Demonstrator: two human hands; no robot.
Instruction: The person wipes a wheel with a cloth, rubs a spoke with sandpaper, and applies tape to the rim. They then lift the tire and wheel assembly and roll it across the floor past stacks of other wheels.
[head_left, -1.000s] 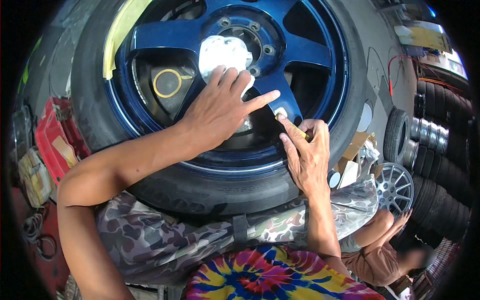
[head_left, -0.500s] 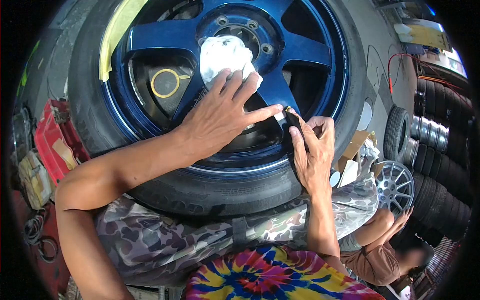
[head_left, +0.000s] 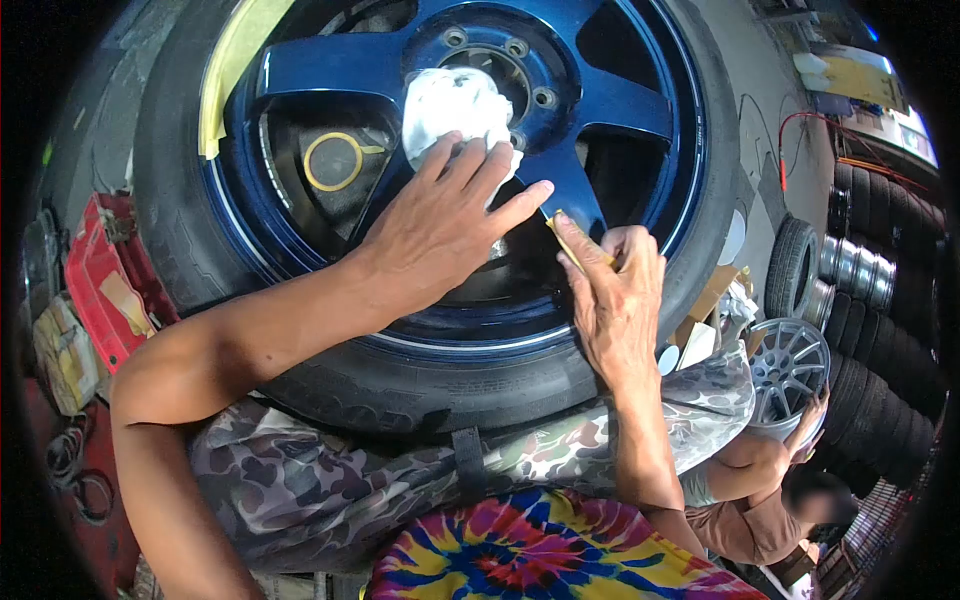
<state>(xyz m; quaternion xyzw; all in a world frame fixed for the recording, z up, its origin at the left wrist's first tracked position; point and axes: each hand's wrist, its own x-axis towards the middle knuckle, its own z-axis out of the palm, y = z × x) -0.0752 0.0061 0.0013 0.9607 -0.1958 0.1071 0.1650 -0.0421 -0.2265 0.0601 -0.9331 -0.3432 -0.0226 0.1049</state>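
Note:
A tire point(head_left: 400, 385) with a blue spoked rim point(head_left: 625, 103) lies across my lap. My left hand point(head_left: 450, 205) rests over the spokes, its fingertips on a crumpled white cloth point(head_left: 455, 108) near the hub and its thumb stretched toward one spoke. My right hand point(head_left: 615, 290) is closed round a slim yellow tool point(head_left: 580, 240), whose tip points at the edge of that same spoke, close to my left thumb. Yellowish tape point(head_left: 232, 75) runs along the rim's upper left. A yellow tape ring point(head_left: 333, 162) shows through an opening between spokes.
On the left are a red case point(head_left: 108, 280) and coiled cable point(head_left: 78, 475). At the lower right a person point(head_left: 750, 510) crouches with hands at a silver wheel point(head_left: 785, 370). Stacked tires point(head_left: 880, 390) and a standing tire point(head_left: 792, 268) are on the right.
The tool in my right hand has turned, showing its yellow side instead of black. My left thumb has shifted up and left, off the spoke's edge. The other person has leaned slightly.

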